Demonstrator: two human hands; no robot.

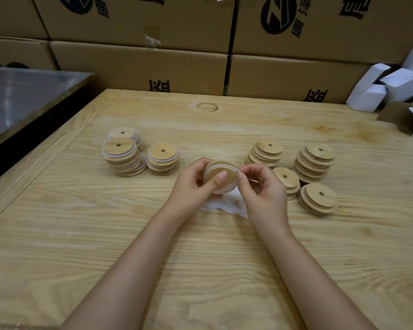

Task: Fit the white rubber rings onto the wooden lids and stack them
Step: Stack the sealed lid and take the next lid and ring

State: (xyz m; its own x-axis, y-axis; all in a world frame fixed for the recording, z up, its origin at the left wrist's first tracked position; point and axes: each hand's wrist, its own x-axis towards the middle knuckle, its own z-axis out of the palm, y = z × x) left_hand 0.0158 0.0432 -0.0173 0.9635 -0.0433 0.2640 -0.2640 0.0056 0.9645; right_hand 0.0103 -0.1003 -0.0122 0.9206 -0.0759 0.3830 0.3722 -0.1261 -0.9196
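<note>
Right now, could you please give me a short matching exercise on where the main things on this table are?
Things:
1. Lids with white rings
2. Plain lids
3. Loose white rings
4. Lid being fitted

Places:
A. held in both hands
B. stacked on the left
C. under the hands, on the table
D. stacked on the right

Pairs: 1-B, 2-D, 3-C, 4-A

A pale wooden desk (200,246) with strong grain fills the near and middle ground; a round knot (207,106) marks its far part. Along the far edge stands a wall of brown cardboard boxes (138,65) printed with black characters and round logos. At far right lies a heap of small white cartons (391,86). At left sits a shiny metal surface (22,96) with a dark edge.
</note>
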